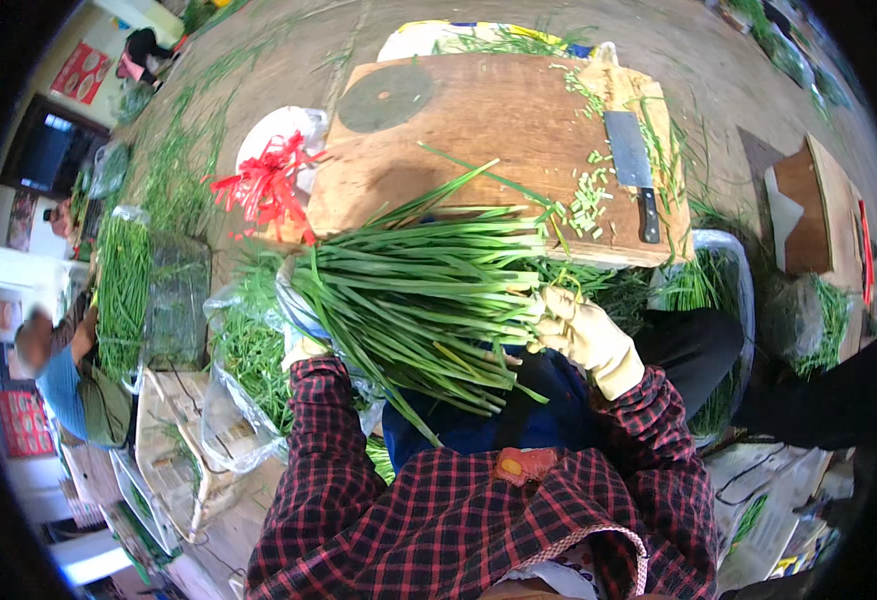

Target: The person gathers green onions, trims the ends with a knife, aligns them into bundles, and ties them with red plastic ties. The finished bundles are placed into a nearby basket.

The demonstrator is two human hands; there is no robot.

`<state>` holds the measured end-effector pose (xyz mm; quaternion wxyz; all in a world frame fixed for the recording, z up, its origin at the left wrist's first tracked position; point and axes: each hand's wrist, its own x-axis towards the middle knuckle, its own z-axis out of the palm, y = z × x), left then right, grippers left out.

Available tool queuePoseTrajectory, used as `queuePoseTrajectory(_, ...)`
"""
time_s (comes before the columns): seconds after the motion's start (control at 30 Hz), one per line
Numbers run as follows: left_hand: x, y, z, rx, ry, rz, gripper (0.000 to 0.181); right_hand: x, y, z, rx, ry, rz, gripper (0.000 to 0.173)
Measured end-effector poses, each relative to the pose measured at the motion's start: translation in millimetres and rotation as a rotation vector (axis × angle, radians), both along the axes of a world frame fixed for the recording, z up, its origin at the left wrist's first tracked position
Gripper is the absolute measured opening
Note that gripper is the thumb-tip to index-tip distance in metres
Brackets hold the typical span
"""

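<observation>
A large fanned-out bunch of green garlic chives [416, 277] lies across my lap, in front of the wooden board [483, 105]. My left hand [307, 349], in a pale glove, is mostly hidden at the leafy end, under or behind the bunch; its fingers do not show. At the cut pale stem ends is my gloved right hand [581, 330], fingers bent, with a thin yellowish blade between or beside them. A cleaver [628, 150] with a black handle rests at the board's right side, near chopped stem pieces [587, 204]. Red ties [269, 180] hang at the board's left corner.
A dark round disc [386, 97] lies on the board. Plastic bags of greens [254, 352] stand at left, and a lined tub [738, 262] of greens at right. A co-worker [70, 367] sits at far left beside bundled chives [123, 285]. Loose leaves litter the floor.
</observation>
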<state>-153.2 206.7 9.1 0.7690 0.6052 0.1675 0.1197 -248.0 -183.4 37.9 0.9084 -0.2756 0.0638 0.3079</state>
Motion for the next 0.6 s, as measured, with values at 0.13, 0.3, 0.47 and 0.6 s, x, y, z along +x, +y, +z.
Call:
queuePoseTrajectory(0.13, 18, 32, -69, -0.113, -0.059, 0.067, 0.044, -22, -19, 22, -0.111, 0.012, -0.047, 0.028)
queuePoseTrajectory(0.3, 22, 9, -34, 0.164, -0.139, 0.034, 0.049, -66, -93, 38, -0.357, -0.068, -0.493, 0.028)
queuePoseTrajectory(0.47, 14, -10, 10, -0.458, 0.078, -0.162, 0.044, -36, -49, 58, -1.531, -0.448, -0.218, 0.061)
queuePoseTrajectory(0.6, 15, 3, -25, 0.024, -0.017, -0.086, 0.043, 17, 17, 46, -1.316, -0.33, -0.121, 0.042)
